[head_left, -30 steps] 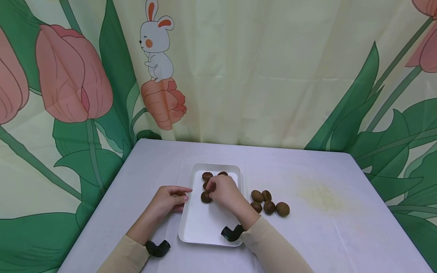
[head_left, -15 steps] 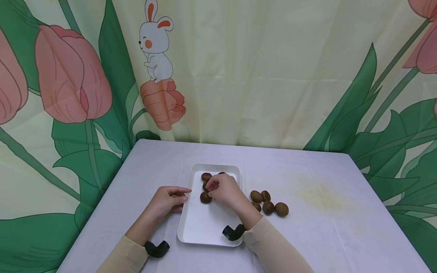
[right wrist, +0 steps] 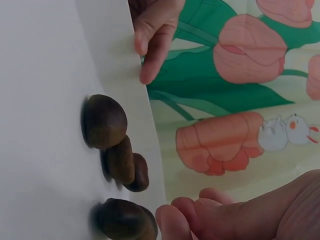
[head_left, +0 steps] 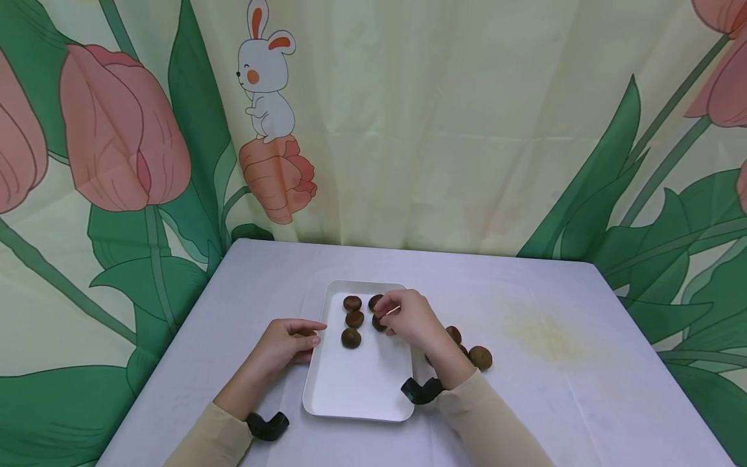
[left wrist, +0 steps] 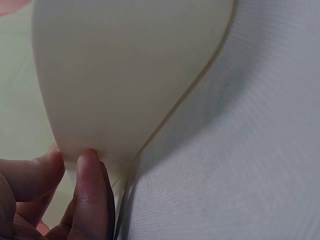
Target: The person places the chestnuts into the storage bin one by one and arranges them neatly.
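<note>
Brown chestnuts stand in two columns on a white tray (head_left: 356, 395): three at the left, the lowest a round one (head_left: 351, 338), and two at the right. My right hand (head_left: 411, 318) is over the right column, its bent fingertips beside the nearer chestnut (head_left: 378, 322) and partly covering it. The right wrist view has those fingers (right wrist: 172, 220) close by a dark chestnut (right wrist: 120, 219); contact is unclear. At the tray's left edge, my left hand (head_left: 288, 340) rests its fingertips. Close up, the thumb and forefinger of the left hand (left wrist: 65, 200) touch the tray's outer side (left wrist: 135, 75).
Right of the tray several more chestnuts (head_left: 480, 358) lie on the white tablecloth (head_left: 554, 402), some hidden behind my right forearm. A curtain (head_left: 438, 130) printed with tulips and a rabbit hangs behind the table.
My right hand has moved right, from the left column to the right one, uncovering the left column's middle chestnut and showing a second chestnut at the right. My left hand has stayed put.
</note>
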The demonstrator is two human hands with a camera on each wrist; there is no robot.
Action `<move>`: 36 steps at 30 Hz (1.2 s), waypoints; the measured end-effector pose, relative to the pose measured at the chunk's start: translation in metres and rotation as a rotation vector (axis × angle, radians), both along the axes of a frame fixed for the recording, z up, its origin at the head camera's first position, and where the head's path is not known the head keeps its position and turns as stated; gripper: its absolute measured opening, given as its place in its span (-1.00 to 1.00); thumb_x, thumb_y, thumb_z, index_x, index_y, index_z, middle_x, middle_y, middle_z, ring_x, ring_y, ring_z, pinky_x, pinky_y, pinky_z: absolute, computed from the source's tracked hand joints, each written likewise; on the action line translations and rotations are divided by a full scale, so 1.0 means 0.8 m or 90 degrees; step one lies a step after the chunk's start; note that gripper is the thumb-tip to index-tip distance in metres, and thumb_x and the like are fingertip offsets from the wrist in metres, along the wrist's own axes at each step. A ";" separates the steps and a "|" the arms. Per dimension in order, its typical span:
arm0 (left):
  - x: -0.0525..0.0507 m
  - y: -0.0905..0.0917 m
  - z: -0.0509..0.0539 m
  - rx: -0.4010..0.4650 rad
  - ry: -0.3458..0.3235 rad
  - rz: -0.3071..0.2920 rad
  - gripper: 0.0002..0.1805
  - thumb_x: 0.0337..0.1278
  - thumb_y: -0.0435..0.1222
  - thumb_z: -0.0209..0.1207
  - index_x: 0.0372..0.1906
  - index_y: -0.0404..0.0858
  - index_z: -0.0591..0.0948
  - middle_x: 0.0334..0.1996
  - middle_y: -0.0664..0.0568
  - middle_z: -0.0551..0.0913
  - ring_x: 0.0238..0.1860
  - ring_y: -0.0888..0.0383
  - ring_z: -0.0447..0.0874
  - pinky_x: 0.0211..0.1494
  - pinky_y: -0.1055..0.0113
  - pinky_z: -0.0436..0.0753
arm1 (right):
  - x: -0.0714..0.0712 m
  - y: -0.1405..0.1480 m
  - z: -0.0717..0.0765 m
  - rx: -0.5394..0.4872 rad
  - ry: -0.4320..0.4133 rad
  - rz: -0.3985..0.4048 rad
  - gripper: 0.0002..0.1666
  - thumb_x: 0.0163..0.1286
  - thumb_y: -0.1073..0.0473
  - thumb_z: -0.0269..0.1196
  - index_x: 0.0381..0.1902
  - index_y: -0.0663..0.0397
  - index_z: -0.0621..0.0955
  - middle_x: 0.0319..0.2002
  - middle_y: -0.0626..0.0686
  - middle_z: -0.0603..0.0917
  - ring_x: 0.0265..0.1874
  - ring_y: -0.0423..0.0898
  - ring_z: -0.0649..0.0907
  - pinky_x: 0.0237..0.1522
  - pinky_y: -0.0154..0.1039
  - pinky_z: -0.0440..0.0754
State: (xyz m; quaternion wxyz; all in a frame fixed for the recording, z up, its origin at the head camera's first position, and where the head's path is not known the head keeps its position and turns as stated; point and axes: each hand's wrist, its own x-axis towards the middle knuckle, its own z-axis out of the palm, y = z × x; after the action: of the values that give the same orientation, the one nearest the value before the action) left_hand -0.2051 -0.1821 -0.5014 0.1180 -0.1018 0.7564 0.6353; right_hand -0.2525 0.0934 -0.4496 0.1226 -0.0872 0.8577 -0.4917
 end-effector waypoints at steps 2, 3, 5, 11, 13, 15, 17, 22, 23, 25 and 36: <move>0.000 0.001 0.000 -0.004 0.000 0.002 -0.68 0.28 -0.45 0.43 0.11 -0.29 0.82 -0.03 -0.19 0.80 -0.31 0.17 0.81 -0.23 0.28 0.85 | 0.000 0.006 0.003 -0.007 -0.002 -0.004 -0.77 0.38 0.51 0.32 -0.10 0.20 0.78 -0.15 0.13 0.81 -0.26 0.01 0.81 -0.31 -0.22 0.84; 0.000 0.001 0.000 -0.006 -0.001 0.003 -0.68 0.27 -0.45 0.44 0.11 -0.29 0.82 -0.03 -0.19 0.80 -0.31 0.17 0.81 -0.23 0.28 0.85 | 0.000 0.009 0.004 -0.011 -0.003 -0.004 -0.76 0.38 0.52 0.32 -0.10 0.20 0.78 -0.14 0.13 0.81 -0.24 0.03 0.81 -0.31 -0.21 0.84; 0.000 0.001 0.000 -0.009 -0.001 0.005 -0.68 0.26 -0.45 0.45 0.11 -0.28 0.83 -0.03 -0.19 0.80 -0.31 0.17 0.81 -0.23 0.27 0.86 | 0.001 0.015 0.005 -0.020 -0.007 -0.008 -0.75 0.38 0.53 0.31 -0.09 0.21 0.78 -0.12 0.15 0.82 -0.20 0.07 0.82 -0.29 -0.21 0.85; 0.000 0.002 -0.002 -0.009 -0.001 0.006 -0.68 0.25 -0.45 0.45 0.11 -0.27 0.83 -0.03 -0.19 0.80 -0.31 0.16 0.81 -0.22 0.27 0.86 | 0.006 0.034 0.009 -0.021 -0.006 -0.023 -0.75 0.40 0.53 0.29 -0.06 0.25 0.77 -0.05 0.24 0.82 -0.14 0.11 0.82 -0.29 -0.20 0.86; 0.000 0.003 -0.002 -0.014 0.000 0.005 -0.68 0.25 -0.45 0.45 0.10 -0.27 0.83 -0.05 -0.18 0.81 -0.32 0.17 0.80 -0.23 0.27 0.86 | 0.008 0.040 0.010 -0.015 -0.004 -0.032 -0.76 0.41 0.52 0.29 -0.04 0.25 0.76 -0.04 0.24 0.82 -0.16 0.08 0.82 -0.30 -0.20 0.86; 0.000 0.003 -0.002 -0.018 0.000 0.005 -0.68 0.26 -0.44 0.45 0.10 -0.26 0.83 -0.07 -0.16 0.81 -0.32 0.17 0.80 -0.24 0.28 0.85 | 0.010 0.046 0.012 -0.012 -0.002 -0.039 -0.76 0.41 0.51 0.31 -0.03 0.25 0.76 -0.03 0.24 0.82 -0.17 0.05 0.82 -0.28 -0.19 0.87; 0.001 0.003 -0.001 -0.019 -0.001 0.005 -0.68 0.26 -0.44 0.45 0.10 -0.26 0.83 -0.08 -0.15 0.81 -0.33 0.16 0.79 -0.23 0.27 0.86 | 0.010 0.053 0.013 -0.014 -0.001 -0.044 -0.76 0.41 0.50 0.32 -0.03 0.25 0.76 -0.03 0.23 0.81 -0.20 0.02 0.82 -0.26 -0.15 0.87; 0.001 0.003 0.002 -0.015 -0.004 0.008 -0.68 0.26 -0.44 0.45 0.11 -0.28 0.82 -0.12 -0.16 0.81 -0.35 0.13 0.79 -0.22 0.24 0.87 | 0.010 0.068 0.017 -0.017 0.002 -0.040 -0.73 0.40 0.50 0.30 0.02 0.28 0.75 -0.02 0.24 0.81 -0.24 -0.02 0.82 -0.18 -0.02 0.89; 0.001 0.003 0.002 -0.015 -0.004 0.008 -0.68 0.26 -0.44 0.45 0.11 -0.28 0.82 -0.13 -0.15 0.81 -0.36 0.13 0.79 -0.22 0.24 0.87 | 0.010 0.071 0.018 -0.016 0.000 -0.039 -0.72 0.41 0.49 0.30 0.03 0.28 0.75 -0.01 0.24 0.81 -0.23 -0.01 0.82 -0.17 -0.01 0.89; 0.001 0.003 0.003 -0.014 -0.005 0.008 -0.68 0.26 -0.44 0.45 0.11 -0.28 0.82 -0.14 -0.14 0.81 -0.36 0.13 0.78 -0.22 0.24 0.87 | 0.011 0.077 0.021 -0.007 -0.006 -0.042 -0.72 0.42 0.48 0.31 0.04 0.27 0.75 0.00 0.23 0.81 -0.24 0.00 0.82 -0.19 -0.04 0.89; 0.000 0.003 0.002 -0.018 -0.006 0.011 -0.68 0.25 -0.45 0.45 0.10 -0.28 0.83 -0.17 -0.13 0.81 -0.41 0.13 0.77 -0.26 0.28 0.85 | 0.015 0.114 0.024 0.026 -0.031 -0.062 -0.72 0.45 0.43 0.33 0.08 0.23 0.73 0.09 0.27 0.78 -0.27 0.02 0.83 -0.20 -0.18 0.87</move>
State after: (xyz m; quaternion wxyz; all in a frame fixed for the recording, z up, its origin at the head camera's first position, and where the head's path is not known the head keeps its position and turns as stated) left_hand -0.2050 -0.1794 -0.4998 0.1142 -0.1131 0.7638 0.6252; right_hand -0.2402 0.1843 -0.4305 0.1212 -0.0309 0.8674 -0.4817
